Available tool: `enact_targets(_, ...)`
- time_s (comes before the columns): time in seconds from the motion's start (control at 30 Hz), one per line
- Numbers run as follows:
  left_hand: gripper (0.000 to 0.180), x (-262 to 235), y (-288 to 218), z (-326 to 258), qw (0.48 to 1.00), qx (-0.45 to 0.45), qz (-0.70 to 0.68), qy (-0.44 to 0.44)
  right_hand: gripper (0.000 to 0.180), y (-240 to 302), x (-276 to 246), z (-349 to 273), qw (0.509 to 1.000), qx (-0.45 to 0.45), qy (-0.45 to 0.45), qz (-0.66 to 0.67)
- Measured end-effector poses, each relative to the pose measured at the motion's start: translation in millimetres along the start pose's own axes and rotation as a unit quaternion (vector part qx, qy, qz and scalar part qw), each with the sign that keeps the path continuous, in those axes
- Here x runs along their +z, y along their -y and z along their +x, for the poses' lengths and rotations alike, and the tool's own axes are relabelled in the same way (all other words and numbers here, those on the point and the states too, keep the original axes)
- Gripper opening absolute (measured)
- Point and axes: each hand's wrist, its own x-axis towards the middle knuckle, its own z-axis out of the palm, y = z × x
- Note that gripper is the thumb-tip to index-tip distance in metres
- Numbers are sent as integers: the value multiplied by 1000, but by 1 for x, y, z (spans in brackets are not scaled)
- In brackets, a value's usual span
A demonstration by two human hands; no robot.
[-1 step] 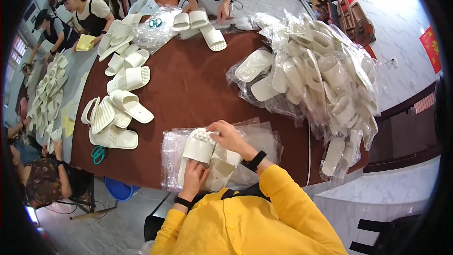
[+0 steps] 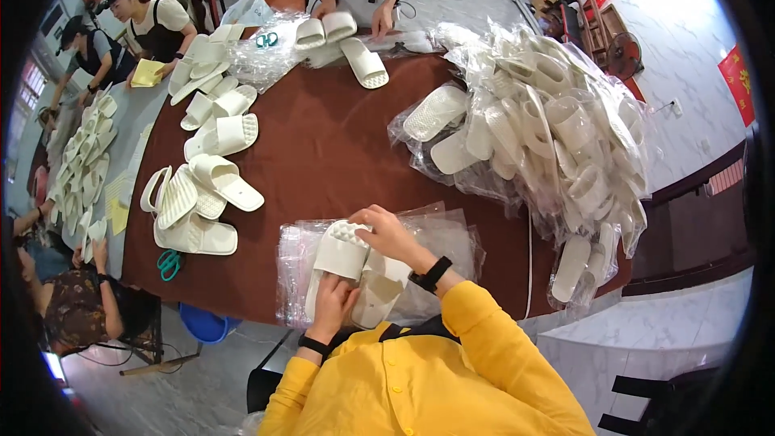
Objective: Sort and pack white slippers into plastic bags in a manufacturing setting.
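Observation:
A pair of white slippers lies before me on a stack of clear plastic bags [image 2: 295, 246]. The left slipper [image 2: 339, 257] has a broad smooth strap and a bumpy insole at its toe. My left hand [image 2: 333, 303] grips this slipper, its fingertips hidden beneath the strap's near edge. Across the toe end reaches my right hand [image 2: 389, 236], fingers bent and apart, the fingertips at the toe's bumpy surface. Below my right wrist is the other slipper [image 2: 378, 295], partly covered by that hand.
A large heap of bagged slippers [image 2: 549, 121] covers the table's right side. Loose slippers [image 2: 224, 180] line the left, near green scissors [image 2: 169, 264]. Across the brown tablecloth [image 2: 323, 145], a person's hands [image 2: 326, 6] handle slippers. A blue basin [image 2: 203, 323] sits below the left edge.
My right hand has shifted slightly to the left over the slipper's toe. My left hand stays at the strap. Across the table, the person's slipper has tilted up a little.

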Motion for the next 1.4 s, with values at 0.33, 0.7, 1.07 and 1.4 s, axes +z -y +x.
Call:
enact_targets(0.33, 11, -1, 1, 6, 1000, 0, -8, -19, 25, -5, 42, 40, 994, 73, 60, -63)
enact_targets(0.7, 24, -23, -15, -22, 998, -2, -17, -57, 10, 10, -9, 13, 997, 66, -29, -5)
enact_targets(1.07, 31, -26, -50, 69, 980, -93, -175, 7, 9, 45, -13, -46, 998, -10, -63, 24)
enact_targets(1.4, 15, -7, -43, 66, 954, -141, -262, -39, 11, 56, -10, -56, 956, 11, -205, 209)
